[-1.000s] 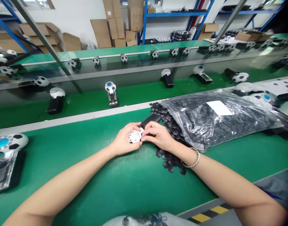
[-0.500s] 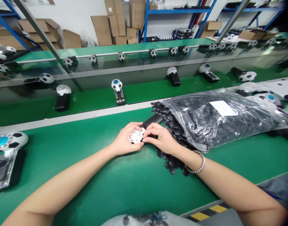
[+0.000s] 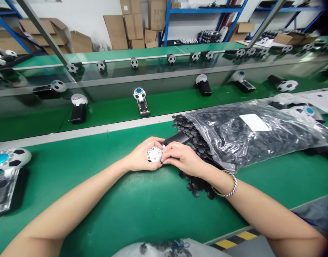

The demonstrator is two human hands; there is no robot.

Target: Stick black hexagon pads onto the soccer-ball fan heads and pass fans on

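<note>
My left hand (image 3: 142,155) is closed around the round white head of a small handheld fan (image 3: 154,154), with thumb and fingers on its rim. The head's slotted face is turned up. Its black handle (image 3: 178,138) points away to the right, its far end by the loose pieces. My right hand (image 3: 181,159) pinches at the right edge of the head, fingertips together. A dark bit shows at those fingertips, but what they hold is mostly hidden. Loose black pentagon pieces (image 3: 196,189) are heaped right beside and under my right hand.
A clear plastic bag (image 3: 225,132) full of black pieces lies on the green bench (image 3: 121,210) at right. Another football-patterned fan (image 3: 11,159) lies at the left. Beyond the bench edge, a green conveyor (image 3: 107,110) carries several fans (image 3: 141,101).
Fans on the conveyor have shifted right. Both hands stay at the fan head, with only slight movement, and the fan's handle has moved a little to the right.
</note>
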